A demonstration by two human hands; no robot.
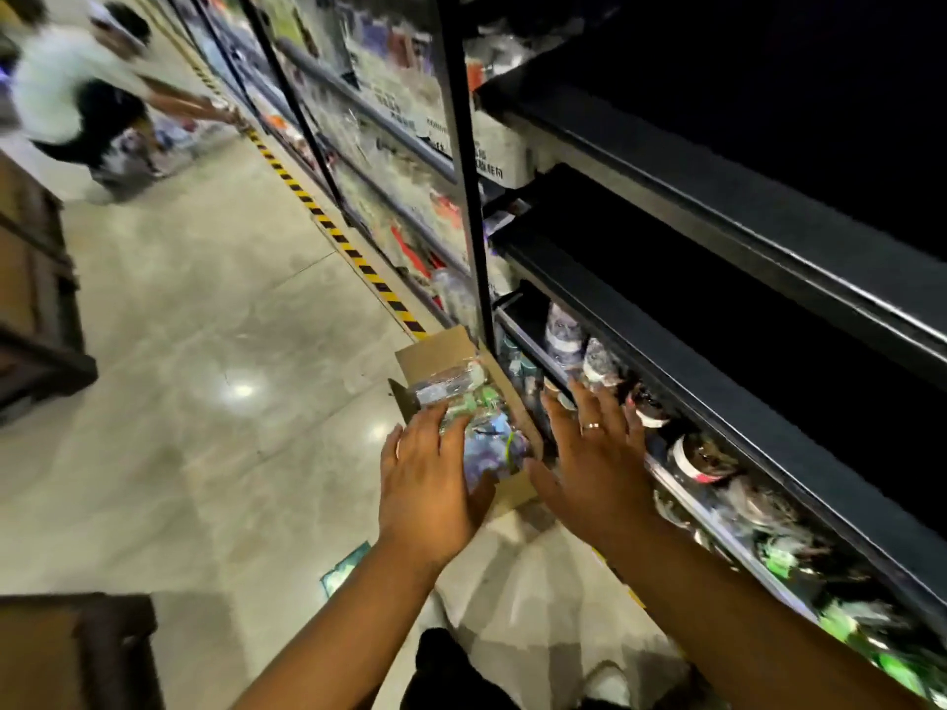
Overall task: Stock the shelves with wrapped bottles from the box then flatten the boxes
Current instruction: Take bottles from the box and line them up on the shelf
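An open cardboard box (435, 351) stands on the floor against the shelving, filled with plastic-wrapped bottles (492, 443). My left hand (425, 484) reaches into the box, its straight fingers lying on the wrapped bottles. My right hand (594, 453), with a ring on one finger, is spread flat between the box and the low shelf (681, 484). Wrapped bottles (697, 458) stand in a row on that low shelf just beyond my right fingers. The view is blurred by motion.
Dark shelves (717, 207) rise above on the right. A black upright post (469, 171) stands beside the box. Yellow-black tape (328, 222) runs along the floor. Another person (77, 89) bends down far up the aisle. Brown crates (36, 279) stand at left.
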